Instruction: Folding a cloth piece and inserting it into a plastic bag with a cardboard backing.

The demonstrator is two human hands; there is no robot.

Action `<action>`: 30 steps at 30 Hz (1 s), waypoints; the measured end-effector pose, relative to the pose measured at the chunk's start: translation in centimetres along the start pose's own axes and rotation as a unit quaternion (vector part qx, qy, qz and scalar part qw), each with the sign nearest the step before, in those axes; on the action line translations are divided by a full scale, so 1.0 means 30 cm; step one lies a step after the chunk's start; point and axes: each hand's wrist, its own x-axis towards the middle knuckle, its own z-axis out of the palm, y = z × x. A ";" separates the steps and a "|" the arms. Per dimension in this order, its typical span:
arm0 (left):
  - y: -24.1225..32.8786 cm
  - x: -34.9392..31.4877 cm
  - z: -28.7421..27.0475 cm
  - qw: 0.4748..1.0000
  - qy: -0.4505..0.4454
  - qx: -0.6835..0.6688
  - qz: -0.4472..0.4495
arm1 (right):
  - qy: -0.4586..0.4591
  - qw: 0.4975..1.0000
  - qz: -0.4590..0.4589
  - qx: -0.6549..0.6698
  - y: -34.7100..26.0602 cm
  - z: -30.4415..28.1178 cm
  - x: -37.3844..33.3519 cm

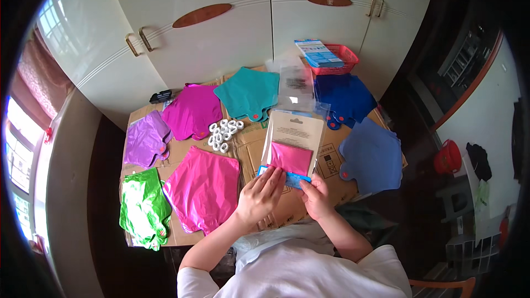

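Note:
A clear plastic packet [317, 154] lies before me on the cardboard, with a brown card [297, 132] and a folded pink foil sheet [292, 157] inside. A blue printed strip [295, 180] runs across its near end. My left hand [262, 194] rests on that end from the left, its fingers stretched flat over the blue strip and the pink foil's edge; its thumb is hidden. At the near right corner, my right hand [317, 196] is closed, pinching the packet's blue end between thumb and fingers.
Flat foil balloons surround the packet: hot pink [205, 190], green [144, 208], lilac [147, 139], magenta [193, 111], teal [248, 94], dark blue [344, 99] and light blue [372, 156]. Several white rings [224, 132] lie centrally. Behind are clear bags [295, 84] and a red basket [346, 60].

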 end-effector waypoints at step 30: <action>0.036 -0.046 0.002 0.551 0.156 -0.668 -0.475 | -0.051 0.996 -0.073 -0.016 -0.053 0.034 0.026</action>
